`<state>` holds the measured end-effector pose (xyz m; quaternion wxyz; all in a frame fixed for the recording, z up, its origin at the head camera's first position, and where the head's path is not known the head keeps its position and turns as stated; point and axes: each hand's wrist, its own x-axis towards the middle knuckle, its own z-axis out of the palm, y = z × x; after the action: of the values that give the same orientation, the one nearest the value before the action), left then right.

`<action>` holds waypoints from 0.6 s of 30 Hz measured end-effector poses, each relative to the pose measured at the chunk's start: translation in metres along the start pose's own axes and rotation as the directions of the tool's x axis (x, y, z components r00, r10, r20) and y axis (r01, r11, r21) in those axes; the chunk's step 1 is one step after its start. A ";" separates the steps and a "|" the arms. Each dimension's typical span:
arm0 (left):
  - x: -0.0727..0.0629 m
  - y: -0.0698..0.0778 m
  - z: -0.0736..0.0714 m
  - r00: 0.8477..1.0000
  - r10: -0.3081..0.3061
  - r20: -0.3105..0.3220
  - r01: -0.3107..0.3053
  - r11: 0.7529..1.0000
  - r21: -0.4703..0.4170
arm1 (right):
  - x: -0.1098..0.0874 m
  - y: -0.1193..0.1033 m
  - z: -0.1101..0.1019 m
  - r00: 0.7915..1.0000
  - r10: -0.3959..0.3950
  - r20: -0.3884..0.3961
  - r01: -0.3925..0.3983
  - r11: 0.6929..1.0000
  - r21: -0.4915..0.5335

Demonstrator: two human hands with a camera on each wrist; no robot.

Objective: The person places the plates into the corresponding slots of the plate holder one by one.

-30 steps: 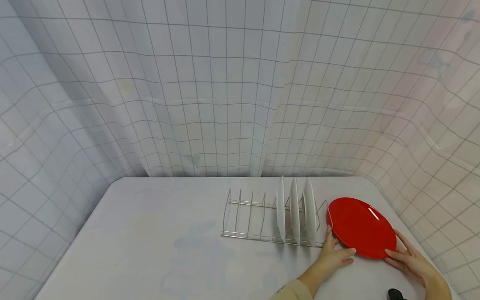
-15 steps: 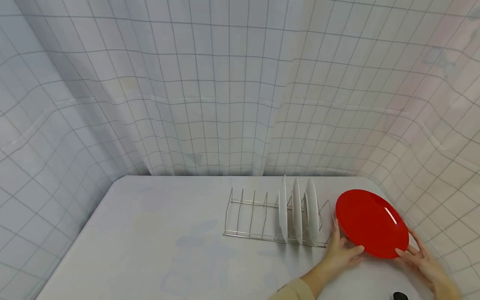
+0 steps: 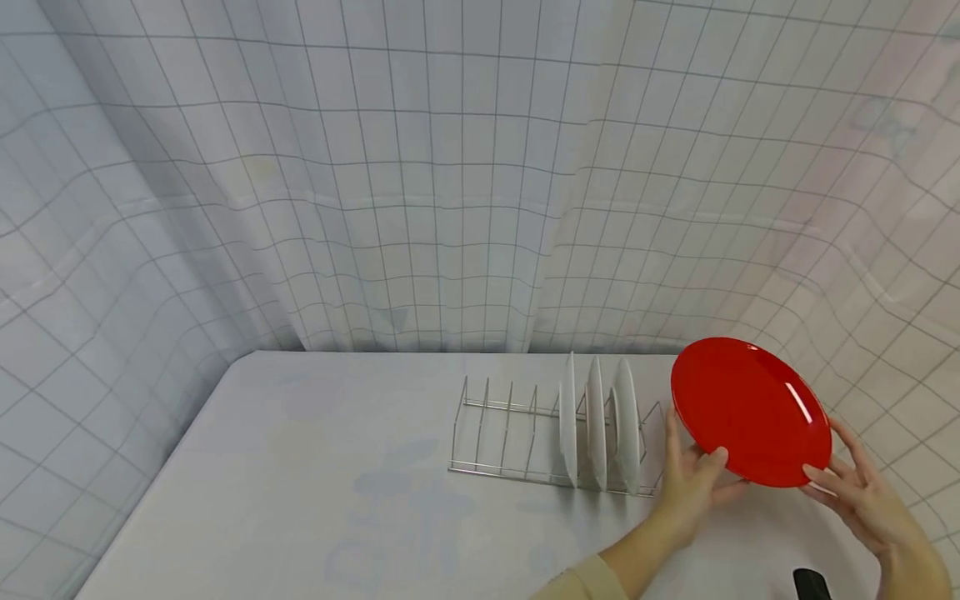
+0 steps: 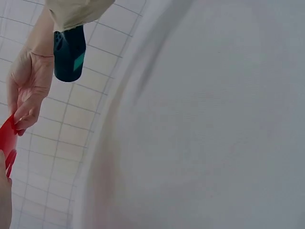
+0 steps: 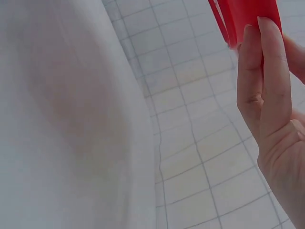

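A glossy red plate (image 3: 750, 412) is held up between both hands at the right of the head view, its face tilted toward me. My left hand (image 3: 686, 492) grips its lower left rim, thumb on the front, other fingers behind or under it. At the lower right rim my right hand (image 3: 873, 504) pinches it the same way. In the right wrist view, fingers of the right hand (image 5: 271, 95) lie along the red plate (image 5: 248, 12). The left wrist view shows the red plate (image 4: 7, 138) edge-on between both hands.
Just left of the plate stands a wire dish rack (image 3: 487, 471) with three white plates (image 3: 567, 425) upright in its right part. A black rounded object (image 3: 812, 585) shows at the bottom right. Checked white curtains (image 3: 420, 208) surround the white table (image 3: 300, 492).
The red plate has risen from low beside the rack, moving up and slightly right, with both hands on it. The rack and white plates stay put.
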<state>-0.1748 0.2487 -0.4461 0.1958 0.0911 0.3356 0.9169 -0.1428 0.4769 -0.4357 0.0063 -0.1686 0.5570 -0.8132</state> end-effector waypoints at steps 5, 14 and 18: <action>-0.001 0.024 0.005 0.993 0.115 0.036 -0.117 0.993 0.035 | 0.015 -0.008 0.020 1.000 -0.025 -0.007 0.025 0.998 -0.050; -0.010 0.074 0.009 0.961 0.238 0.142 -0.256 0.959 0.123 | 0.042 -0.018 0.055 1.000 -0.014 0.011 0.015 0.995 -0.097; -0.020 0.102 0.012 0.951 0.264 0.162 -0.288 0.947 0.145 | 0.053 -0.021 0.070 0.999 -0.025 0.020 0.027 0.988 -0.152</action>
<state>-0.1838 0.1765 -0.3714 0.0800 0.2176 0.3806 0.8952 -0.1693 0.4113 -0.3801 -0.0122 -0.1832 0.6153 -0.7666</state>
